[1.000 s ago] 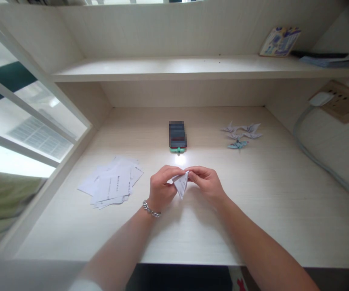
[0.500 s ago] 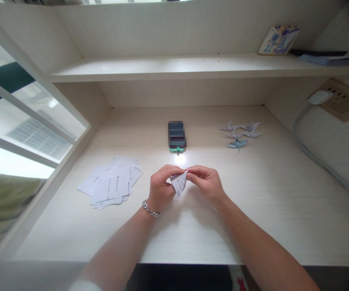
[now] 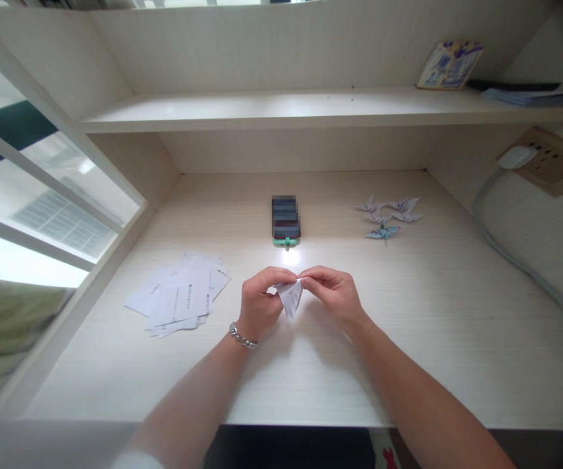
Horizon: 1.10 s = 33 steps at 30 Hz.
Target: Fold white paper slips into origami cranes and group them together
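Observation:
My left hand and my right hand meet just above the middle of the pale wooden desk. Both pinch a small folded piece of printed white paper, its point hanging down between them. Fingers of both hands are curled closed on its top edge. A silver bracelet circles my left wrist. A loose pile of printed paper sheets lies on the desk to the left of my left hand.
A phone on a green stand stands behind my hands. Several folded paper cranes lie at the back right. A shelf above carries a card and a dark flat object. A white cable runs down from a wall socket.
The folded paper has been turned and squeezed slightly narrower between my fingers. Both hands stay in the same spot.

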{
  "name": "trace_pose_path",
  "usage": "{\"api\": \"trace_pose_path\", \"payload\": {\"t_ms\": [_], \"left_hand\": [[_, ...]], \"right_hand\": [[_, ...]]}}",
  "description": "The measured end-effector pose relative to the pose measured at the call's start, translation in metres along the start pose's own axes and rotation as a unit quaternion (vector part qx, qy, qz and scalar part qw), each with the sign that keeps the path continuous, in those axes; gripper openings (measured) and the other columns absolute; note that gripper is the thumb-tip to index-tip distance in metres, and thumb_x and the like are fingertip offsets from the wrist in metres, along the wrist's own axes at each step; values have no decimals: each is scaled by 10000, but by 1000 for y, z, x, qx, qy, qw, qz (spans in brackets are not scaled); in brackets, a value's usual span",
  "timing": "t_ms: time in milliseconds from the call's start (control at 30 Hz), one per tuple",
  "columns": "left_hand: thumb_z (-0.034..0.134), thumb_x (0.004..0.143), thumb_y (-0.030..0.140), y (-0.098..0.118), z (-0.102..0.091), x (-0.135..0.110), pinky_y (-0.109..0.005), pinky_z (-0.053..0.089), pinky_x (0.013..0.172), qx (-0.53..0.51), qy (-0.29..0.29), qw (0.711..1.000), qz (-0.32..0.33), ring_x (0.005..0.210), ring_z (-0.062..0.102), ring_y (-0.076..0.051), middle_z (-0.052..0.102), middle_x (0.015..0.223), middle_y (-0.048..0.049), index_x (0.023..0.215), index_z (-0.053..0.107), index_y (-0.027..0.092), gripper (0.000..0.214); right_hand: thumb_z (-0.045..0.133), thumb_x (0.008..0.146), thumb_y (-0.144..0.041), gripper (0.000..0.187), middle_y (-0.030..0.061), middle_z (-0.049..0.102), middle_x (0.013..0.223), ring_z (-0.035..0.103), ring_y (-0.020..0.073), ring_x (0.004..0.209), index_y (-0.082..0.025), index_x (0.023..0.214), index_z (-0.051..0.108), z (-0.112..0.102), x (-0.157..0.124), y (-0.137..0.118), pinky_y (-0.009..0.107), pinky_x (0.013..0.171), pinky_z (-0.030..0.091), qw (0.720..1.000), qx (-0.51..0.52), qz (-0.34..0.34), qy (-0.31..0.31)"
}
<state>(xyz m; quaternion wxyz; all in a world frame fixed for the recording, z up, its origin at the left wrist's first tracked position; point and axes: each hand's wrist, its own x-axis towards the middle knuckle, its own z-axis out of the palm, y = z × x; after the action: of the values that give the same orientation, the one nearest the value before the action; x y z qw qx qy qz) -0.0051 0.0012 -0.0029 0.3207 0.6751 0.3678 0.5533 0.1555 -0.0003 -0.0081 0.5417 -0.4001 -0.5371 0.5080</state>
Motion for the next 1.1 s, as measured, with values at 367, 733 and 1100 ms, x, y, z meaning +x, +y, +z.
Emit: {"api": "trace_pose_path", "payload": {"t_ms": [367, 733, 1100], "left_hand": [[657, 697, 123, -5, 2, 0, -283, 540, 693, -51, 4, 993, -110, 760, 658, -175, 703, 820, -61, 835, 696, 164, 149], [601, 705, 70, -7, 3, 1, -253, 522, 686, -48, 0, 992, -116, 761, 642, -152, 683, 835, -47, 858, 679, 155, 192], [639, 726, 207, -9, 4, 4, -231, 493, 600, -39, -13, 981, -189, 685, 626, -141, 687, 784, -39, 831, 669, 150, 123]], "right_hand": [[685, 721, -369, 189, 31, 669, 705, 599, 168, 660, -183, 752, 695, 1, 1, 2, 309, 646, 500, 997, 13, 63, 36], [676, 722, -394, 229, 15, 649, 659, 605, 144, 613, -167, 730, 644, 2, 2, 2, 274, 563, 516, 985, 86, 144, 28], [682, 706, -406, 255, 13, 626, 667, 576, 119, 566, -170, 795, 647, 3, 3, 4, 212, 465, 471, 975, 111, 195, 12]]}}
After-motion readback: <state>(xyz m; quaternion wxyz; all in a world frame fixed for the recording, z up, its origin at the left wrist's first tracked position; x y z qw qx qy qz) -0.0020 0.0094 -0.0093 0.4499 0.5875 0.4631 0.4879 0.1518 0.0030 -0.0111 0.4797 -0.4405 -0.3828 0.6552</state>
